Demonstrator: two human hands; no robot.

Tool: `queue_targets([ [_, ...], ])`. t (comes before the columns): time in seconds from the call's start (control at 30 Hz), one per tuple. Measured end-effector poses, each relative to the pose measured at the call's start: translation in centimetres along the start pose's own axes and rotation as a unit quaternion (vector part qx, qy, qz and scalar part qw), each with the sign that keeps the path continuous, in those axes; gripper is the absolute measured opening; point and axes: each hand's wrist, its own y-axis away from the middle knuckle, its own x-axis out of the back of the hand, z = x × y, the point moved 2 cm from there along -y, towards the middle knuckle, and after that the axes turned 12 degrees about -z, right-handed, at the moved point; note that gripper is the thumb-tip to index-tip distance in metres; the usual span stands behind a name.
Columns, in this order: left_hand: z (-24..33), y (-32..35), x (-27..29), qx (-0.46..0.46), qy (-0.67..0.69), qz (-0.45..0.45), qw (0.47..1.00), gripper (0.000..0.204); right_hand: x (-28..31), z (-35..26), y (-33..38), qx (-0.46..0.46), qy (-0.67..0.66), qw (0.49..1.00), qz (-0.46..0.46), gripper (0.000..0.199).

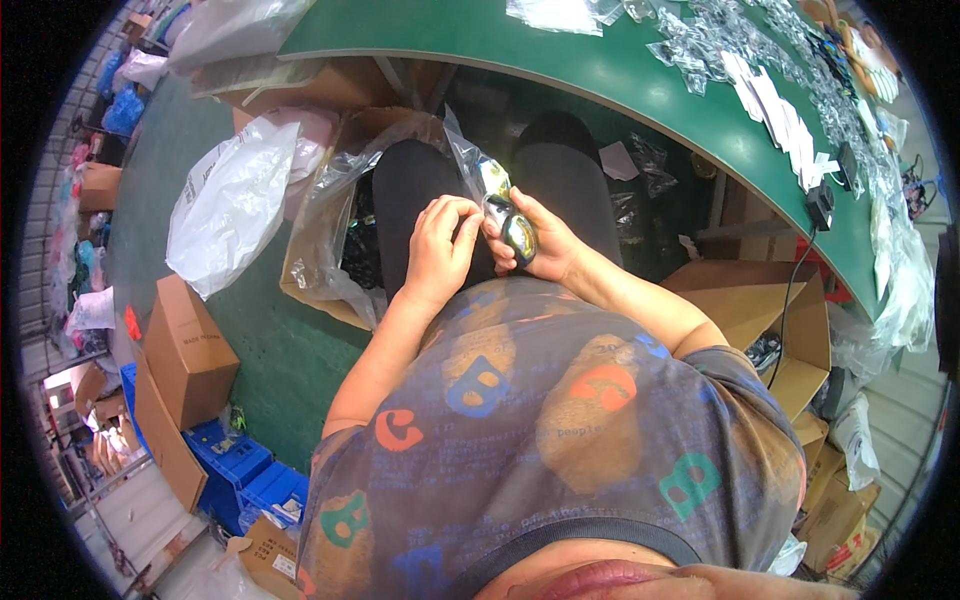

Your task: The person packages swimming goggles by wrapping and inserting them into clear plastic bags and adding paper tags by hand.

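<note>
A pair of dark sunglasses [519, 240] with shiny, yellow-green mirrored lenses is held above my lap. My right hand [548, 238] is closed round it, the fingers under one lens and the thumb along its upper side. My left hand [440, 248] is beside it, with thumb and fingers curled together in a pinch close to the middle of the sunglasses. What that pinch holds, if anything, is hidden. Clear plastic film [461, 150] hangs just beyond the sunglasses, between my knees.
A box lined with clear plastic [322, 262] stands by my left leg, near a white plastic bag [232, 205]. Ahead curves a green table [560, 70] bearing small clear packets [700, 50] and white paper strips [775, 120]. Open cardboard boxes [735, 300] and blue crates [235, 465] flank me.
</note>
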Motion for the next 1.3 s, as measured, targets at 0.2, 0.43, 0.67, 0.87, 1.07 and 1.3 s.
queue_targets([
  [0.2,-0.2,0.2,-0.6,-0.033,-0.041,0.079,0.995,0.007,-1.6,-2.0,-0.1,0.087,0.688,0.701,0.165,0.048],
  [0.43,0.2,0.7,-0.7,-0.089,-0.181,0.057,0.978,0.013,-2.0,-1.2,0.6,0.059,0.748,0.625,0.216,0.056],
  [0.67,-1.3,2.0,-1.2,-0.070,0.019,-0.041,0.996,0.012,3.4,1.1,1.2,0.031,0.336,0.931,0.137,0.035],
  [0.87,-2.3,1.1,-3.0,0.169,0.589,-0.087,0.786,0.046,1.0,1.4,0.7,-0.049,0.208,0.977,0.014,0.037],
  [1.07,-5.6,-0.1,-2.6,0.254,0.620,-0.035,0.741,0.034,0.7,-0.2,2.1,-0.066,0.335,0.937,0.067,0.051],
  [1.3,-6.0,-0.3,-2.8,0.296,0.586,-0.134,0.742,0.047,-0.7,-1.5,2.8,-0.021,0.407,0.912,0.053,0.081],
])
